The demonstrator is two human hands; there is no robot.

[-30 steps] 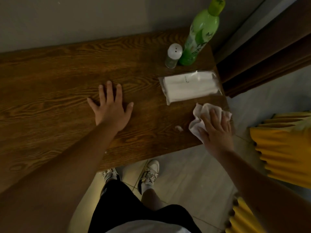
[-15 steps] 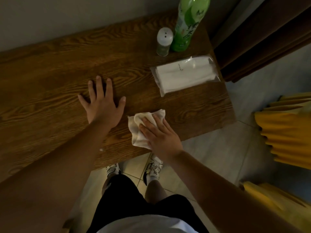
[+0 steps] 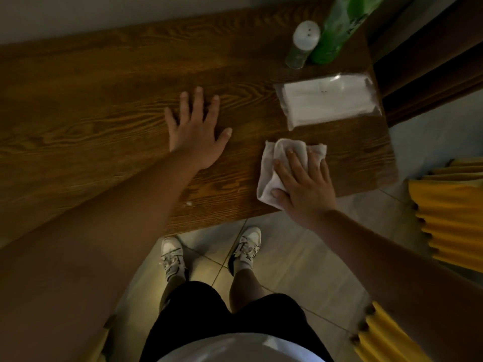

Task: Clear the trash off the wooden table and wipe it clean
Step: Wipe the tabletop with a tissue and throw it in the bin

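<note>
The dark wooden table (image 3: 91,105) fills the upper left of the head view. My left hand (image 3: 196,131) lies flat on it with fingers spread, holding nothing. My right hand (image 3: 305,186) presses a crumpled white cloth (image 3: 271,163) against the table near its front right edge, fingers laid straight over the cloth. A tiny white crumb (image 3: 187,203) sits on the wood close to the front edge, beside my left forearm.
A clear plastic pack of white tissues (image 3: 329,100) lies at the table's right end. Behind it stand a small white-capped shaker (image 3: 303,45) and a green bottle (image 3: 337,30). Yellow pleated fabric (image 3: 449,205) is on the right. My feet stand on a tiled floor (image 3: 300,257).
My right hand has swept the cloth from the table's right corner leftward next to my left hand, then back toward the right. My left hand has stayed flat in place.
</note>
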